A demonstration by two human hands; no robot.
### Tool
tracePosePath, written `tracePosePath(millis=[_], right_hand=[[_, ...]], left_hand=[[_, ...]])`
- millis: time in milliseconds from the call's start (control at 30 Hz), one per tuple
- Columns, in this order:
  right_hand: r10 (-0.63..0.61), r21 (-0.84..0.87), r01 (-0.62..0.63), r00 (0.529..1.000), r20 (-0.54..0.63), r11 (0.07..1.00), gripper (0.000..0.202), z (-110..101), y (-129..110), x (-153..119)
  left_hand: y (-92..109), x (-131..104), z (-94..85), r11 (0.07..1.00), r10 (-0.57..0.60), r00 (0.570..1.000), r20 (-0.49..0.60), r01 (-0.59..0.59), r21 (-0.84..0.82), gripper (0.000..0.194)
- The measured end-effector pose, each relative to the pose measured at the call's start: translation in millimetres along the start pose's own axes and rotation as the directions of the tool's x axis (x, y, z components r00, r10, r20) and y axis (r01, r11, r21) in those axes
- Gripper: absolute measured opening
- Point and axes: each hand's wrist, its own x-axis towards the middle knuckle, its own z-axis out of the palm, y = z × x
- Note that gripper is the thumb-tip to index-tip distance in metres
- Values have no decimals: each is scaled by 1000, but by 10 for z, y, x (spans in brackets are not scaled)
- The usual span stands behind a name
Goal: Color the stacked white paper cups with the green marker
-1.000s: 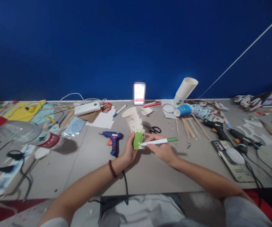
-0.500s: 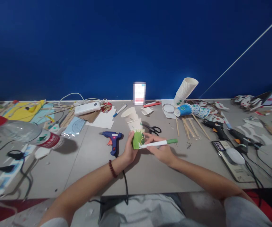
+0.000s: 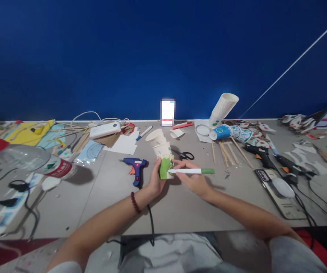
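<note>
My left hand [image 3: 154,177] is wrapped round a paper cup [image 3: 165,166] that is partly coloured green, with some white showing at its lower right. Between the fingers of my right hand [image 3: 193,180] is a white marker with a green end [image 3: 193,171]; its tip touches the green part of the cup or lies very close to it. Behind the held cup are pale paper cup pieces [image 3: 155,137]. Black-handled scissors [image 3: 186,156] lie just beyond my right hand, their blades partly hidden. A blue glue gun [image 3: 136,167] rests left of my left hand.
A plastic bottle [image 3: 38,159] and a power strip [image 3: 12,204] are at the left. To the right are a leaning stack of paper cups [image 3: 223,108], a blue-patterned cup [image 3: 220,132], wooden sticks [image 3: 227,153], black glue guns [image 3: 258,153] and a phone [image 3: 280,197]. A blue wall stands behind.
The marker has swung to nearly level, its tip shifting up a little on the cup. More green now shows on the cup's lower left. My left hand has hardly moved.
</note>
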Motion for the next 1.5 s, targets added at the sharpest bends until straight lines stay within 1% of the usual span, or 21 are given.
tracePosePath(millis=[167, 367, 433, 533, 600, 733, 867, 1033, 1200, 1333, 1500], right_hand=[[12, 29, -14, 998, 59, 999, 5, -5, 9, -6], [21, 39, -24, 996, 88, 999, 7, -9, -19, -7], [25, 31, -27, 997, 76, 999, 5, -8, -32, -3], [19, 13, -19, 1000, 19, 1000, 1, -1, -48, 8], [14, 10, -14, 1000, -14, 1000, 2, 4, -50, 14], [8, 5, -8, 1000, -27, 1000, 3, 6, -36, 18], [15, 9, -15, 1000, 9, 1000, 2, -9, -27, 10], [19, 53, -23, 997, 69, 998, 8, -17, -21, -9], [45, 62, -51, 995, 84, 997, 9, -11, -12, -9], [49, 60, -53, 997, 60, 997, 4, -9, -23, 2], [44, 32, -43, 999, -11, 999, 1, -1, -21, 4]], left_hand=[[5, -7, 28, 1000, 13, 1000, 0, -13, 21, 38], [32, -27, 49, 999, 0, 1000, 7, 0, 37, 37], [34, -25, 41, 999, -1, 1000, 1, 1, 35, 36], [23, -12, 22, 1000, 2, 1000, -7, -2, 25, 35], [11, 0, 11, 1000, 7, 1000, -5, -7, 19, 35], [-1, 12, 0, 1000, 4, 1000, -6, -3, 13, 36], [9, 1, 11, 1000, -7, 1000, -11, 7, 25, 36], [24, -17, 36, 1000, 0, 1000, -3, 0, 23, 36], [26, -20, 43, 999, -6, 1000, 8, 6, 31, 39], [20, -10, 31, 1000, -4, 1000, -2, 4, 23, 40], [3, 4, 5, 1000, -7, 1000, -15, 7, 24, 40]])
